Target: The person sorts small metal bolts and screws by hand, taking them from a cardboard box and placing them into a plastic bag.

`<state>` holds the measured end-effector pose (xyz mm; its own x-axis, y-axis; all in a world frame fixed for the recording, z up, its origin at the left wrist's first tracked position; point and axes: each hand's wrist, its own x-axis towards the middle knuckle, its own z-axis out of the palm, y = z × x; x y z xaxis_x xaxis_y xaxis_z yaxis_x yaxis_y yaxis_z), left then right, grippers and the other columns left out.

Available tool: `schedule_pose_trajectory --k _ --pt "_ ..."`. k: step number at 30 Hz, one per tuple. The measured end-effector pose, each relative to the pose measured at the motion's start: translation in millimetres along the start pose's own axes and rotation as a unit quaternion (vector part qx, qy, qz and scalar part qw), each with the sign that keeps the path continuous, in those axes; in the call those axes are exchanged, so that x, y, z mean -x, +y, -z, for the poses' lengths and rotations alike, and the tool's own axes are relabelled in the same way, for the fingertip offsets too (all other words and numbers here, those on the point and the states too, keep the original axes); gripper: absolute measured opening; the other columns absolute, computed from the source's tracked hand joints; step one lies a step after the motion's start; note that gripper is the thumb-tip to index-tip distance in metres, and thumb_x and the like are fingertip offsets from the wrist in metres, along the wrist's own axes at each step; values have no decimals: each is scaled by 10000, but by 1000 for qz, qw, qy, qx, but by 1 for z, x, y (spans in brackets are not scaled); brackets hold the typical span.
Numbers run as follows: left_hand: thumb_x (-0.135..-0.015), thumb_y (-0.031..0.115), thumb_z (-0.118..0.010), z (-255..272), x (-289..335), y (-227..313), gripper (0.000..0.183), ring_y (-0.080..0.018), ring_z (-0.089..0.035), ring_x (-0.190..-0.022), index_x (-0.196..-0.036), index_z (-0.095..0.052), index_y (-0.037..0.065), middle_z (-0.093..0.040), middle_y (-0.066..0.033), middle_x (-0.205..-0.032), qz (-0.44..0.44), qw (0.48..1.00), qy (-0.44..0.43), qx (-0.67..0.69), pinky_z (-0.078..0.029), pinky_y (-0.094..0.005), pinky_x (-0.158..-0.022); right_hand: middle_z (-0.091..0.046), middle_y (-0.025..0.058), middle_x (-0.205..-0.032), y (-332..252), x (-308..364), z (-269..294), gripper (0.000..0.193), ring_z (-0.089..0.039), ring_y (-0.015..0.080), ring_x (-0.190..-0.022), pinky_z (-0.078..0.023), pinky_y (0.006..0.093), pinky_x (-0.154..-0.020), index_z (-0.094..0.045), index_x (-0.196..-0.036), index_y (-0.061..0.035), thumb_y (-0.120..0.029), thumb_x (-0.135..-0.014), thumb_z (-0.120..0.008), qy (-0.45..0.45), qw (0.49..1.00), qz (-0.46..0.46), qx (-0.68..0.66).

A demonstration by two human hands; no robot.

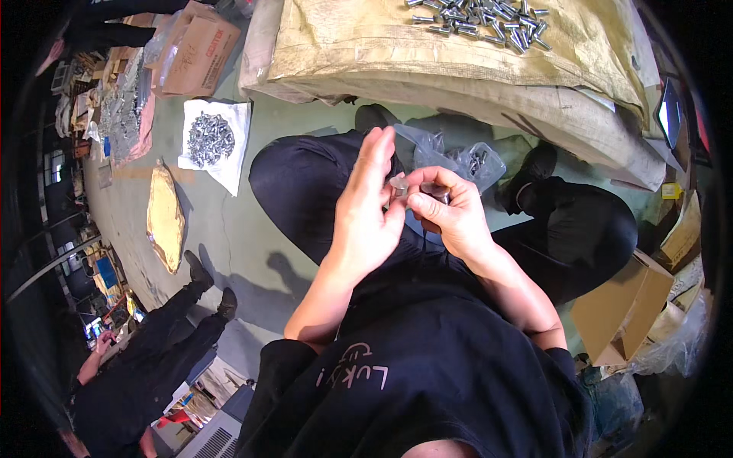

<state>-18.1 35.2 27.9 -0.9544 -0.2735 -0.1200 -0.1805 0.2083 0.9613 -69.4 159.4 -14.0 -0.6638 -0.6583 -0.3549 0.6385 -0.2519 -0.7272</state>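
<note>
My left hand (pixel 363 210) is raised over my lap, its fingers stretched out together and its thumb beside a small shiny metal bolt (pixel 398 185). Facing it, my right hand (pixel 456 217) has thumb and forefinger pinched at the bolt's other side. A dark, rounded metal piece (pixel 436 191) shows within the curled right fingers; its exact kind is hard to make out. Below the hands, between my knees, lies a clear plastic bag (pixel 479 164) with some metal parts inside.
Ahead stands a cloth-covered table (pixel 343 57) bearing a pile of metal bolts (pixel 489 21). On the floor to the left lie a white sheet (pixel 233 172) with metal parts (pixel 210 140) and a yellow sack (pixel 164 217). Cardboard boxes (pixel 200 49) stand about; another person (pixel 145 359) is lower left.
</note>
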Motion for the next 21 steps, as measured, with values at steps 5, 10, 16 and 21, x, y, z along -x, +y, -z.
schedule_pose_trajectory --k 5,10,16,21 --pt "-698 -154 -465 -17 1 5 630 -249 -325 -1229 -1284 -304 9 -293 -152 -1341 -119 970 -48 -205 -315 -358 -988 -561 0 -714 9 -9 4 158 -472 38 -582 -361 166 -487 -569 -866 -37 -137 -770 -645 29 999 14 -40" --pt "-842 132 -523 -12 1 -33 433 -244 -391 -1168 -1221 -379 -18 -419 -120 -1244 51 958 84 269 -323 -403 -965 -589 68 -764 17 -15 12 176 -509 82 -580 -385 197 -481 -563 -923 -11 -160 -831 -563 34 975 32 -217" --pt "-882 447 -373 -41 -7 -32 463 -222 -491 -991 -1037 -514 34 -525 -86 -1028 248 697 35 672 -370 -368 -890 -587 94 -852 18 -13 -8 198 -546 168 -801 -420 266 -742 -549 -945 16 -66 -769 -591 40 954 248 162" --pt "-890 403 -381 -39 -7 -35 413 -207 -496 -978 -1021 -512 34 -533 -96 -989 205 667 -16 716 -381 -354 -881 -587 112 -875 1 -11 -17 261 -550 232 -892 -400 328 -787 -589 -865 -14 -43 -622 -679 64 782 420 456"
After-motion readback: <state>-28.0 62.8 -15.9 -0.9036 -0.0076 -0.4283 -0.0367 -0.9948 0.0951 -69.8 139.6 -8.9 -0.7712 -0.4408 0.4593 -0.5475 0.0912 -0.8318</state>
